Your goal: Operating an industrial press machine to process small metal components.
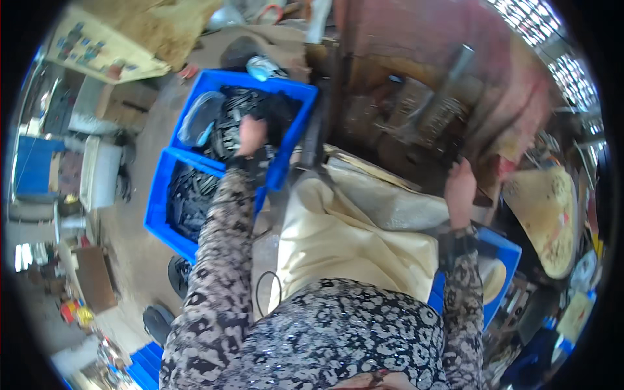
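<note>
My left hand (252, 135) reaches into the far blue crate (185, 123), over a heap of dark, narrow strip-like pieces (229, 127). Its fingers look bunched together and are blurred, so what they grip cannot be made out. On the right, my right hand (460, 188) is raised at the near edge of a dark work surface (364, 123). The fingers of that hand are drawn together near something small and dark, too blurred to name. Cream-coloured cloth (351, 247) covers my lap between the two arms.
A second blue crate (156, 208) with similar dark pieces adjoins the first. A metal bar (458, 68) and clear plastic lie on the work surface. At right are a blue bin (504, 250) and a stained, cream-padded stool (543, 221). Cardboard boxes (127, 104) stand left.
</note>
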Action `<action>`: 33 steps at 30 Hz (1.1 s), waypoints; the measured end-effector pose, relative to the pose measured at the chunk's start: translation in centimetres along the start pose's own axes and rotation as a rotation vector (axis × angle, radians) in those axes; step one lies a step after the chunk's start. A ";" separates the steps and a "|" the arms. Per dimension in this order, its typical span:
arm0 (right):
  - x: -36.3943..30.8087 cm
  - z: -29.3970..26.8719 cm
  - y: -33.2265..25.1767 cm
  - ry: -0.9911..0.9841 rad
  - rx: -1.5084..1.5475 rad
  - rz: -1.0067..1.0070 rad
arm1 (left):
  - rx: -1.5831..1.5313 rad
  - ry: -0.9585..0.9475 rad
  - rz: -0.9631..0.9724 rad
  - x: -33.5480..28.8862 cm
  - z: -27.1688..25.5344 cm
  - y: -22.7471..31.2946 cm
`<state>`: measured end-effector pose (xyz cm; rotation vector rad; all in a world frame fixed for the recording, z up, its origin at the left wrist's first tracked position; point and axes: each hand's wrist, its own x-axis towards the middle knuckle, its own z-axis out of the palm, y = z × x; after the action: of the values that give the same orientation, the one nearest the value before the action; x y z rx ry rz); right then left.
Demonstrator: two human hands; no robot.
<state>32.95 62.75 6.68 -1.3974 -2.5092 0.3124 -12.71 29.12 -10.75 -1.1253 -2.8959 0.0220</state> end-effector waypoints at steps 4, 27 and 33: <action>0.2 1.2 1.0 0.060 0.077 -0.021 | -0.532 -0.092 0.058 -2.2 0.5 -4.8; 0.2 -1.7 3.8 -0.331 1.302 0.128 | -0.413 -0.096 0.246 -9.5 -6.9 1.9; 0.4 -1.8 3.7 -0.358 1.290 0.132 | -0.391 -0.309 -0.257 -10.1 -9.1 4.6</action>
<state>36.29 65.15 7.30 -0.9186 -1.6503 1.8810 -1.86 25.68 -2.10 -0.8361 -3.4052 -0.4327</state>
